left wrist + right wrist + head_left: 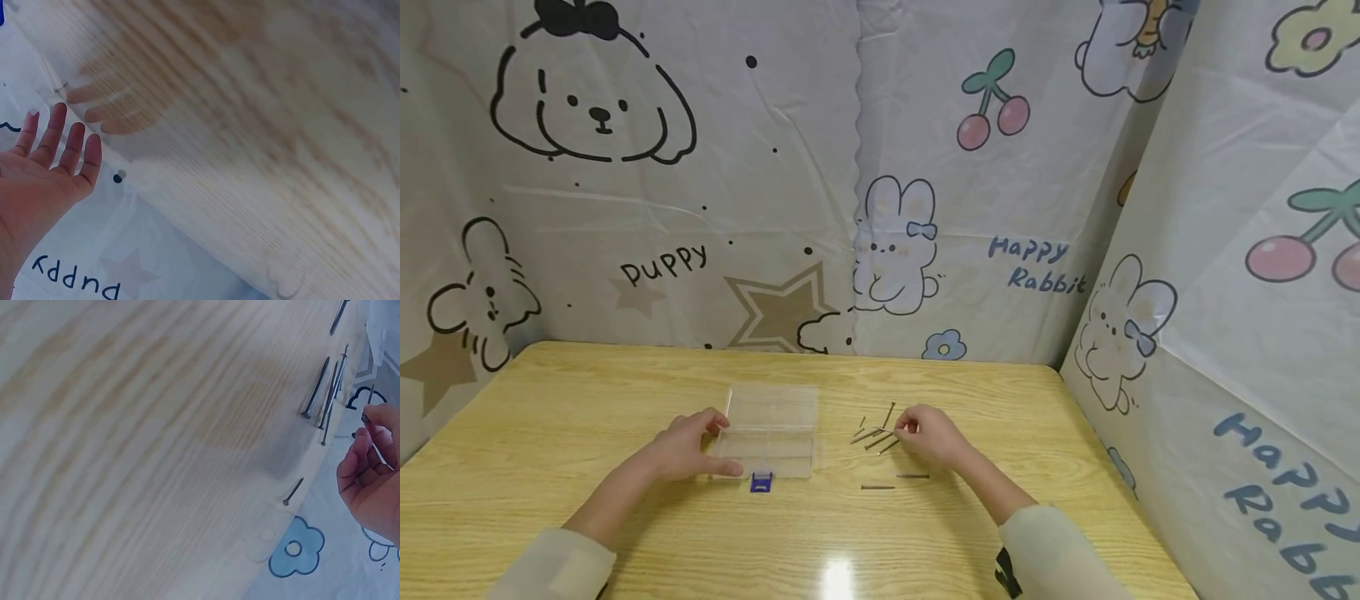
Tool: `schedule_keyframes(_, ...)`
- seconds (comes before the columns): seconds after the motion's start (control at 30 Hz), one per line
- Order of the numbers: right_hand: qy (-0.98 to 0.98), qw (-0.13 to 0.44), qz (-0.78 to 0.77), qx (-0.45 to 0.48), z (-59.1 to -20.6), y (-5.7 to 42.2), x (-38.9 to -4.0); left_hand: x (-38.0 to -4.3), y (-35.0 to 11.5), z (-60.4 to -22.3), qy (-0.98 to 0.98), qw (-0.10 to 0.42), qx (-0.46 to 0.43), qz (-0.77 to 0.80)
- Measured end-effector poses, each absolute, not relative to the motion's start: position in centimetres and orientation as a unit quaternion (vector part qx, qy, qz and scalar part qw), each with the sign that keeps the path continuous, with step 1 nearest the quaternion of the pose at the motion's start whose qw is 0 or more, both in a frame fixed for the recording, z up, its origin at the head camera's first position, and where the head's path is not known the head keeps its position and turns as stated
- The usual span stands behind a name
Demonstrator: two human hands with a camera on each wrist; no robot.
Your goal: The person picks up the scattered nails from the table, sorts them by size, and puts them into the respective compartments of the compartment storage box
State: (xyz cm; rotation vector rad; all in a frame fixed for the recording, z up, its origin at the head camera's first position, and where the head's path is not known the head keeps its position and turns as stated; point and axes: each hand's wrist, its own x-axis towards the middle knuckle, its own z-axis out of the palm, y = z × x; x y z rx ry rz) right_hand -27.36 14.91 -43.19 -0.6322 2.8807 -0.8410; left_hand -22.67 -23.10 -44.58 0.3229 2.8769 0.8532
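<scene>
In the head view, a clear plastic box (772, 454) with a blue latch (762, 482) at its front lies on the table. My left hand (685, 446) is at the box's left side, thumb along the front left corner and fingers by the left edge; the left wrist view shows those fingers loosely extended. My right hand (931, 435) pinches a thin metal nail (372, 395) between thumb and forefinger, its point upward in the right wrist view. Under and beside that hand lies a loose pile of nails (872, 445).
Two separate nails, one on the left (877, 487) and one on the right (913, 476), lie in front of the pile. The wooden table (737, 550) meets a printed cloth backdrop (760, 208) behind, and another cloth side (1225, 350) stands at the right.
</scene>
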Motion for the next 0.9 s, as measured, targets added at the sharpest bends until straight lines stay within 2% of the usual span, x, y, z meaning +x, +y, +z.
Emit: schedule_keyframes(0.9,0.913,0.048,-0.278,-0.294,-41.7,6.6,-27.8,-22.8,-23.1,-44.3,0.949,0.078,0.090,0.293)
